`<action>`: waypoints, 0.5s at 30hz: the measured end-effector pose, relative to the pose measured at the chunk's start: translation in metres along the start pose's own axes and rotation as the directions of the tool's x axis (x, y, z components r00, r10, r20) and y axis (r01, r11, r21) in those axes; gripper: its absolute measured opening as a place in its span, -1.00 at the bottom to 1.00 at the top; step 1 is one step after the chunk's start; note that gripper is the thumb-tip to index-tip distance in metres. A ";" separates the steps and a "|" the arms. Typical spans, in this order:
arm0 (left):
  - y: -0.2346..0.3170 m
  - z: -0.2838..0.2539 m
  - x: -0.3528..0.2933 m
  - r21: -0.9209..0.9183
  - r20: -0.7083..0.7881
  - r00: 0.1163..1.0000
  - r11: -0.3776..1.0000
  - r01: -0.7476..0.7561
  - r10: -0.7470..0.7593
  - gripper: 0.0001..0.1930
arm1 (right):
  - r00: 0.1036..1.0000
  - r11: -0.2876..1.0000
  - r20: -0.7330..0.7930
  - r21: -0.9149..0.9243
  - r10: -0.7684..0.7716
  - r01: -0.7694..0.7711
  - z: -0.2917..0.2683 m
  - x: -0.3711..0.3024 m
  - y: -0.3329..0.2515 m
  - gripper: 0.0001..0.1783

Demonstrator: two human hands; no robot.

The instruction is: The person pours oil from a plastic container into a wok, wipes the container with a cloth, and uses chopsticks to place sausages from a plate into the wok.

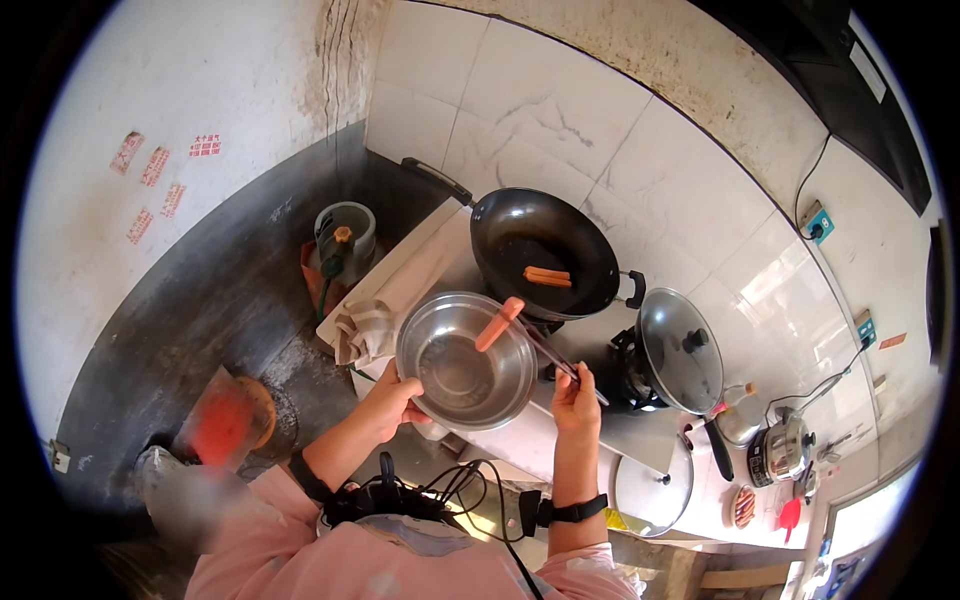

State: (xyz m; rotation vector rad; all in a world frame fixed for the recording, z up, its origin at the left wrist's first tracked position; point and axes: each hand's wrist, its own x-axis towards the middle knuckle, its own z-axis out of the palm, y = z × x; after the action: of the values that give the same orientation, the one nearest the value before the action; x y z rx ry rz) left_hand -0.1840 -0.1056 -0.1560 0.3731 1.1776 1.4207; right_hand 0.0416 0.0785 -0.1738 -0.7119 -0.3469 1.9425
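My left hand is wrapped on the near-left rim of a shiny metal bowl, fingers closed. The bowl is tilted toward me, and no food shows inside it. In my right hand is a pair of dark chopsticks, pinched between thumb and fingers. Their tips grip one pink sausage over the bowl's far-right side. Beyond the bowl, a black wok stands on the stove with browned sausages lying side by side in it. Some oil gleams on the wok's bottom.
A lidded pan sits on the right burner, its handle toward me. A glass lid, an oil bottle, a small pot and a plate of sausages are further right. A striped cloth and gas cylinder are left.
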 end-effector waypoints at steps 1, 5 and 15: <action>0.000 0.000 0.003 -0.005 -0.002 1.000 1.000 -0.007 0.007 -0.42 | 0.995 0.999 0.094 0.027 -0.032 0.030 0.003 0.005 -0.009 -0.83; 0.001 -0.001 0.012 -0.015 -0.048 0.999 1.000 -0.023 0.022 -0.37 | 0.979 0.978 0.000 0.056 -0.203 0.202 0.019 0.031 -0.065 -0.84; 0.011 -0.026 -0.008 -0.011 -0.131 0.991 1.000 -0.024 0.022 -0.37 | 0.750 0.689 0.045 -0.362 -0.660 0.628 0.044 0.073 -0.112 -0.85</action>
State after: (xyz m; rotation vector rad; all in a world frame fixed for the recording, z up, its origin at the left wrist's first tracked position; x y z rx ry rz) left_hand -0.2081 -0.1210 -0.1556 0.2891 1.2731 1.4903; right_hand 0.0710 0.1982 -0.1048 -0.7713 -0.7987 1.1680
